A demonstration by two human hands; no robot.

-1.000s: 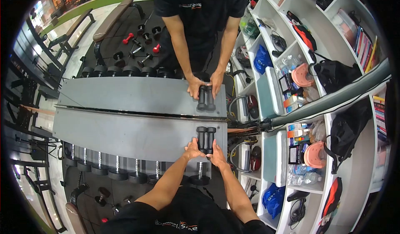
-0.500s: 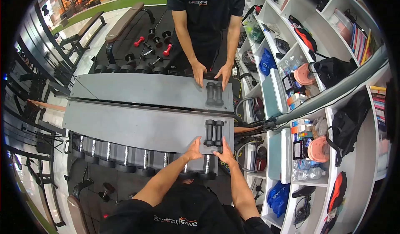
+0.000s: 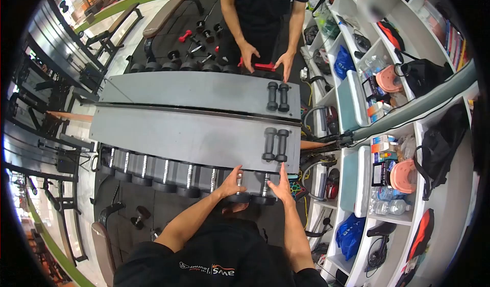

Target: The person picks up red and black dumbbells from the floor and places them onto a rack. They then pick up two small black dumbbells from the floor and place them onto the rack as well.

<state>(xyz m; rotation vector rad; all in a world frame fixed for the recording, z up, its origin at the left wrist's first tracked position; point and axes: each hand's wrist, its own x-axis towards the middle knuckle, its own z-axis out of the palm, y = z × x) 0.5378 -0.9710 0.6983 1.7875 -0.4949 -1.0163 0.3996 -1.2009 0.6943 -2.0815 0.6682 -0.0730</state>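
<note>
Two small black dumbbells, the left one (image 3: 269, 144) and the right one (image 3: 282, 145), lie side by side on the grey top (image 3: 168, 139) of the rack, near its right end. My left hand (image 3: 232, 184) is at the front edge of the top, below and left of the pair, fingers spread and nothing in it. Just below the right dumbbell's near end, my right hand (image 3: 281, 186) is also open and empty, fingers pointing forward. Both hands overlap larger dumbbells racked beneath the front edge.
Larger dumbbells with chrome handles (image 3: 166, 171) line the rack under the top. Beyond it, a mirror (image 3: 204, 90) repeats the top, the pair and my arms. On the right stand white shelves (image 3: 352, 246) with a blue bag (image 3: 350, 237) and bottles. A padded bench (image 3: 103, 248) is at lower left.
Both hands have drawn back from beside the dumbbells toward my body, staying open. The pair stays on the top, and the whole view has shifted slightly.
</note>
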